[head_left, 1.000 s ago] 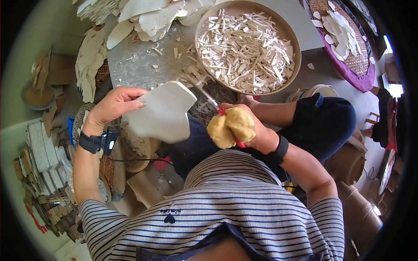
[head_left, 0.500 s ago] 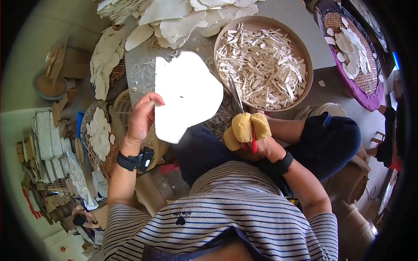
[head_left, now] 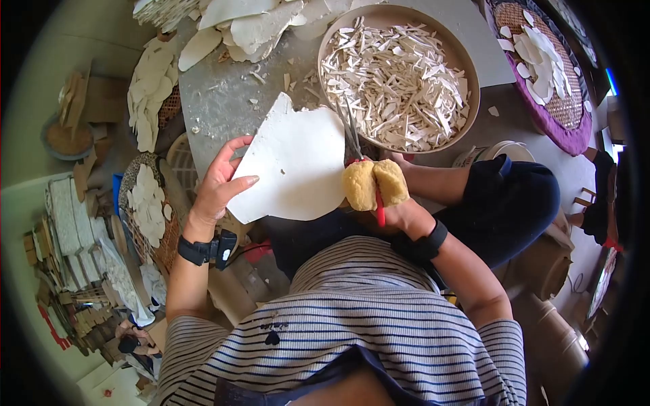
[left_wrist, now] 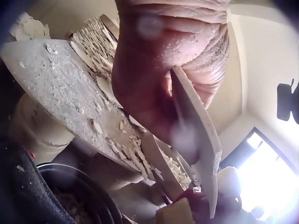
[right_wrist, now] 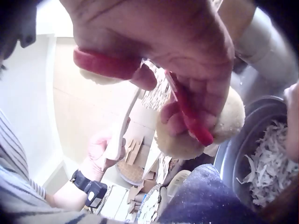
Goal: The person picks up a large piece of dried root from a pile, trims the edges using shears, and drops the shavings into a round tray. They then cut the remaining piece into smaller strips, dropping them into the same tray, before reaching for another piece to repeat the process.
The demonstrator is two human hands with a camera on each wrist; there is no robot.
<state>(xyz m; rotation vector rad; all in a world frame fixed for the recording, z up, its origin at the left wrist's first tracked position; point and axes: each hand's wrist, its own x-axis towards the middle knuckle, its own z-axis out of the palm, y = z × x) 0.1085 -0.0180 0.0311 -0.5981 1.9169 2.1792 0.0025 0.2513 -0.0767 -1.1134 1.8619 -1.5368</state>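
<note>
A flat white sheet with an uneven outline is pinched at its left edge by my left hand, thumb on its upper face. The left wrist view shows the sheet edge-on in the left hand. My right hand grips scissors with red handles and yellow sponge-like padding. Their blades point up and away, apart at the tips, by the sheet's right edge. In the right wrist view the fingers of the right hand curl round the red handles.
Beyond the scissors a round tray of white strips rests on the grey table. White sheets lie piled at the back. In the right wrist view a bucket of white scraps stands low. Another tray is far right.
Compared with half a second ago, the white sheet has turned and tilted, and its right edge is now beside the scissors. The left thumb has come onto its face.
</note>
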